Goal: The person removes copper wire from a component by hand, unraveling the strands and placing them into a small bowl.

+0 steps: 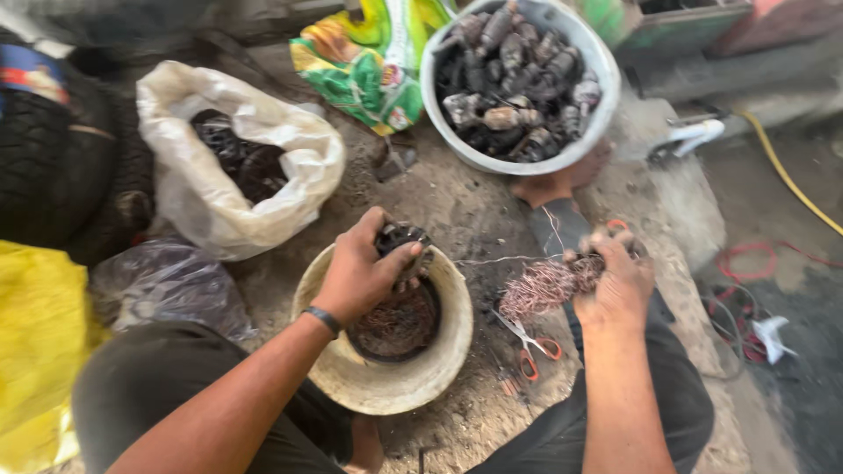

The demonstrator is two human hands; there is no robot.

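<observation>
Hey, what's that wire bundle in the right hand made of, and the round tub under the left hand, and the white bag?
The wire bundle looks like bare copper: thin reddish-pink strands with a dull metallic shine. The tub seems to be plastic, cream-coloured, matte and scuffed with grime along its rim. The white bag looks like thin, soft plastic film, since it crumples and folds at its rolled-down mouth.

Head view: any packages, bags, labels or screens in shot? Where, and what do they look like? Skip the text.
Printed plastic bag: top centre, left of the grey tub; crumpled, green, yellow and orange.
White sack: upper left, open, dark scrap inside.
Yellow bag: left edge, plain.
Clear plastic bag: beside the yellow bag, dark contents.
No screens or signs.
</observation>
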